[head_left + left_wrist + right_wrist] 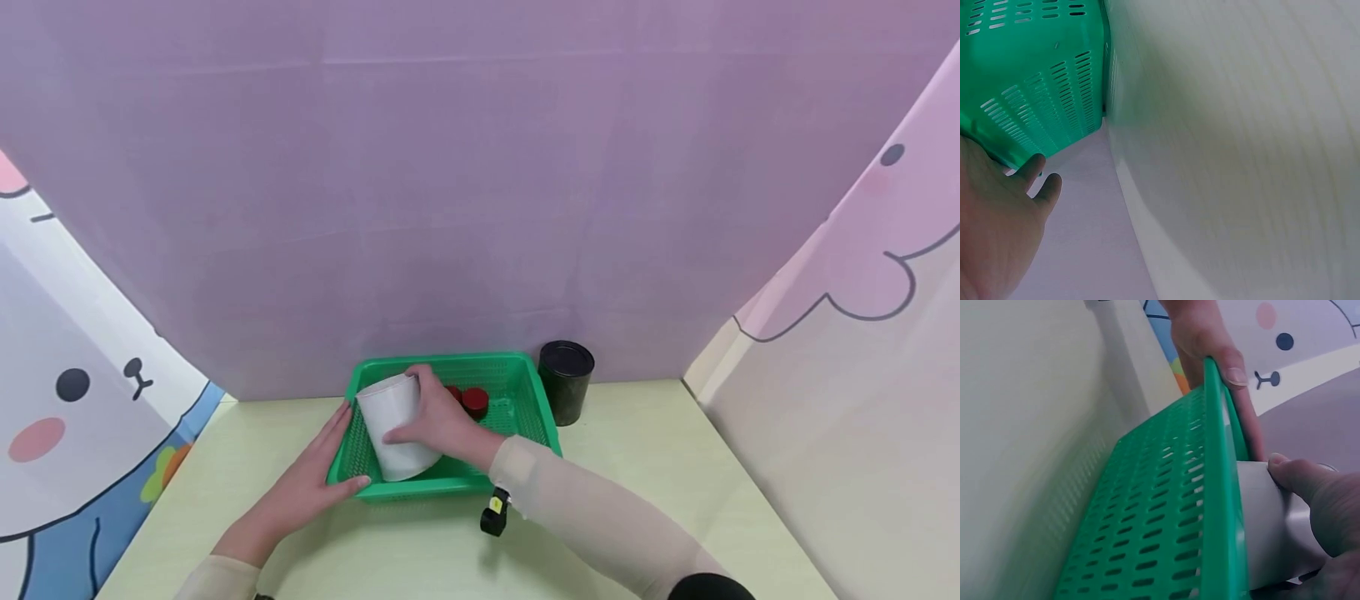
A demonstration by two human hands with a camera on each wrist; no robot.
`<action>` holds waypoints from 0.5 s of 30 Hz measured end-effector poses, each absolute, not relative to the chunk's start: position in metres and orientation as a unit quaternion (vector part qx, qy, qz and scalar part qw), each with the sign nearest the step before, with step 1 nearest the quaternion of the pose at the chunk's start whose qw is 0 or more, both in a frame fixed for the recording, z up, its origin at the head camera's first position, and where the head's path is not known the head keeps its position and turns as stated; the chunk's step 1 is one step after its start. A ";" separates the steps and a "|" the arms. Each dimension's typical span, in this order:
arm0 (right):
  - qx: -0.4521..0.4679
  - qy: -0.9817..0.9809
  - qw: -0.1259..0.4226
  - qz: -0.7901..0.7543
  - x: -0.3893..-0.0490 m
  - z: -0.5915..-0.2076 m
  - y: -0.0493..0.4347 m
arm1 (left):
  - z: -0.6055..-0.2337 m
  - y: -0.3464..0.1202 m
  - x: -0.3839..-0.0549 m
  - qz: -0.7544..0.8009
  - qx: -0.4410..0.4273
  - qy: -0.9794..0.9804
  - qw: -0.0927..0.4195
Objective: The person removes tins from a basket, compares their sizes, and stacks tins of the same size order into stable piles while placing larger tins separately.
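A white cylindrical canister (pixel 392 429) leans at a tilt inside the left part of a green plastic basket (pixel 450 487). My right hand (pixel 442 417) grips it from the right, thumb on the near side and fingers over the upper far edge. The right wrist view shows the thumb pressed on the canister (pixel 1266 525) just behind the basket's rim. My left hand (pixel 315 471) rests at the basket's front left corner, its straight fingers along the left side and its thumb on the front rim. Beside the right hand, red-topped items (pixel 476 402) sit in the basket, partly hidden.
A dark can with a black lid (pixel 566 383) stands just right of the basket on the pale table (pixel 637 467). The purple backdrop (pixel 480 208) rises close behind the basket. Printed panels flank the table on the left and right.
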State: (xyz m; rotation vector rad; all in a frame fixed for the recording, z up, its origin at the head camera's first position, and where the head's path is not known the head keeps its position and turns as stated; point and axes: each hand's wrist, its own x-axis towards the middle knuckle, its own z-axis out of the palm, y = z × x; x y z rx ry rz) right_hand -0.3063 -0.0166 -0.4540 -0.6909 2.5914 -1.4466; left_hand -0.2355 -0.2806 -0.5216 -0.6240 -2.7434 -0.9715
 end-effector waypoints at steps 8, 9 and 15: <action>-0.252 0.834 0.027 -0.489 -0.306 -0.443 0.001 | -0.520 -0.279 -0.235 -0.322 -0.210 -0.919 0.083; -0.255 0.832 0.025 -0.492 -0.306 -0.442 0.004 | -0.520 -0.279 -0.235 -0.322 -0.211 -0.919 0.084; -0.265 0.815 0.017 -0.516 -0.304 -0.434 0.022 | -0.519 -0.278 -0.233 -0.325 -0.215 -0.916 0.091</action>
